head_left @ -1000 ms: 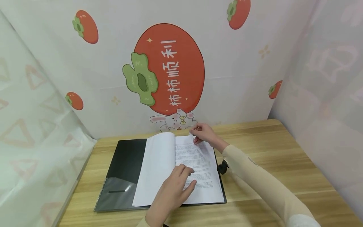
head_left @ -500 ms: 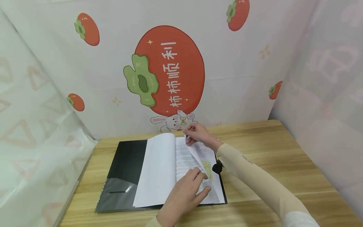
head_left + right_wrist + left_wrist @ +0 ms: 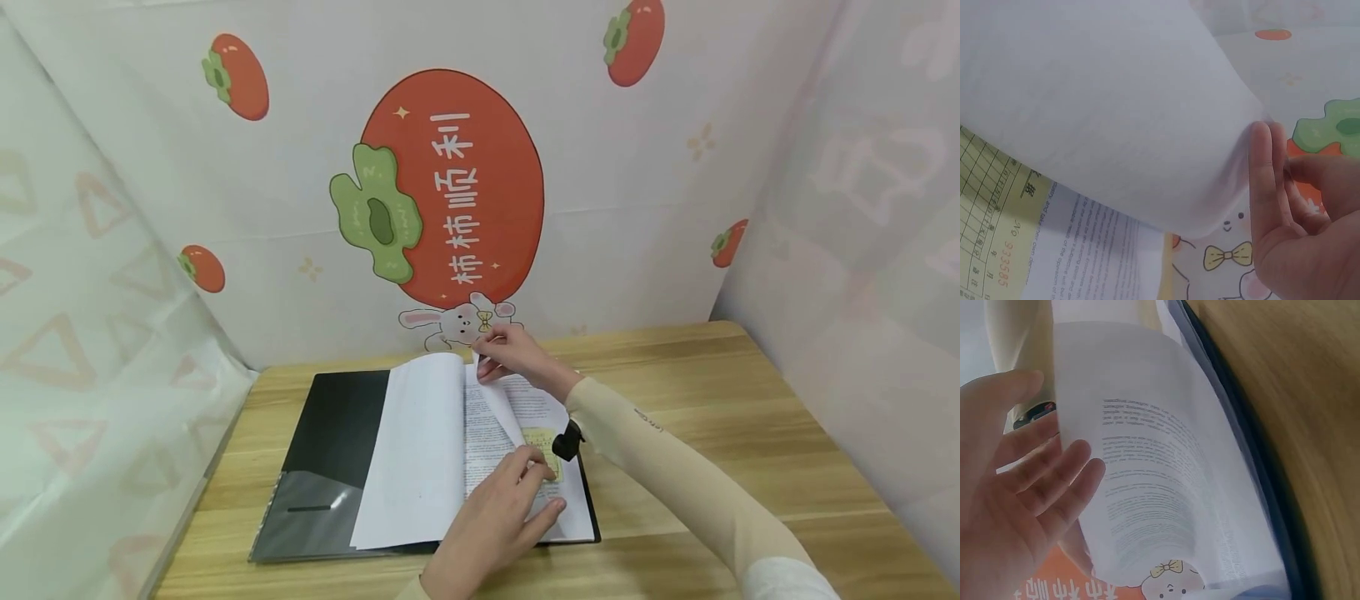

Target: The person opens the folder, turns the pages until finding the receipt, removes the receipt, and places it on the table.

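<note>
A black folder (image 3: 347, 417) lies spread on the table, filled with printed sheets. At the far edge my right hand (image 3: 517, 354) pinches the top corner of a page (image 3: 1116, 125), which curves upward and to the left. My left hand (image 3: 495, 512) is over the lower right part of the folder, its loosely extended fingers at the lifted page's edge in the left wrist view. Under that page shows a yellow printed slip (image 3: 542, 440) with a grid and red numerals, lying on another printed sheet. Turned pages (image 3: 412, 450) form a white bulge on the left.
The wooden table (image 3: 675, 375) extends to the right of the folder. A patterned curtain (image 3: 615, 167) with red persimmons and a rabbit hangs behind it, with pale sheeting on both sides. A clear pocket (image 3: 315, 517) is at the folder's lower left.
My right hand has drawn the page corner leftward, uncovering the yellow slip. My left hand has moved right, from the folder's middle to the lifted page's edge.
</note>
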Action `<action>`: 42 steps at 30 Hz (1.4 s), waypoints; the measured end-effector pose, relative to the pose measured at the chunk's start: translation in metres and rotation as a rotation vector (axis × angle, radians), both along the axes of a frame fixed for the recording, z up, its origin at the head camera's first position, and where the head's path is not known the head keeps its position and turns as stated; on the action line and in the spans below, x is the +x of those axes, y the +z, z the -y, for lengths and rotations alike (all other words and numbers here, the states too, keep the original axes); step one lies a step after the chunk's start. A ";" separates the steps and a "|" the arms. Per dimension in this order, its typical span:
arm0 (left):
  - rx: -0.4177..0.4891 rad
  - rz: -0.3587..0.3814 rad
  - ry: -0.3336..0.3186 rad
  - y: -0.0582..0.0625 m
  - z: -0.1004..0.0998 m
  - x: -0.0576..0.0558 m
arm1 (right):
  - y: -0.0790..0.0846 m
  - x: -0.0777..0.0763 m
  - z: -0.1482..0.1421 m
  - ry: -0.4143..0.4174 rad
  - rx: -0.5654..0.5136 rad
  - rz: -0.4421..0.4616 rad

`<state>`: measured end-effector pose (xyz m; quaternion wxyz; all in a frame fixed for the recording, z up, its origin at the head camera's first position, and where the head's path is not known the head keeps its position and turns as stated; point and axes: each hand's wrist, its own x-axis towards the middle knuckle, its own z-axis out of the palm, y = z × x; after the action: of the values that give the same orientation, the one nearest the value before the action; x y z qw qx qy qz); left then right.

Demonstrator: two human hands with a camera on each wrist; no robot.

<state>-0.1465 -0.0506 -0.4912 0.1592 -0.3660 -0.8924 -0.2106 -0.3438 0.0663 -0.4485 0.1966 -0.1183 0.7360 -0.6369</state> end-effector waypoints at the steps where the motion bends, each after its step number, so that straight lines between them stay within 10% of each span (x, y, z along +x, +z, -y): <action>1: -0.002 0.010 0.000 -0.001 0.001 0.000 | 0.000 0.000 0.001 0.006 -0.004 0.001; 14: 0.031 0.068 -0.014 -0.002 0.004 -0.002 | 0.008 -0.002 -0.003 -0.020 -0.008 -0.022; 27: 0.073 0.102 -0.011 -0.008 0.000 -0.001 | 0.002 0.000 -0.004 -0.079 0.150 -0.187; 34: 0.059 0.028 -0.033 -0.006 0.001 0.002 | -0.002 0.000 -0.010 -0.117 0.286 -0.437; 42: 0.054 0.015 -0.024 0.002 0.001 0.006 | 0.000 -0.005 -0.015 -0.193 0.196 -0.502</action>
<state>-0.1406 -0.0520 -0.4894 0.1598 -0.3705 -0.8831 -0.2393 -0.3487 0.0812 -0.4480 -0.0428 -0.1820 0.8276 -0.5293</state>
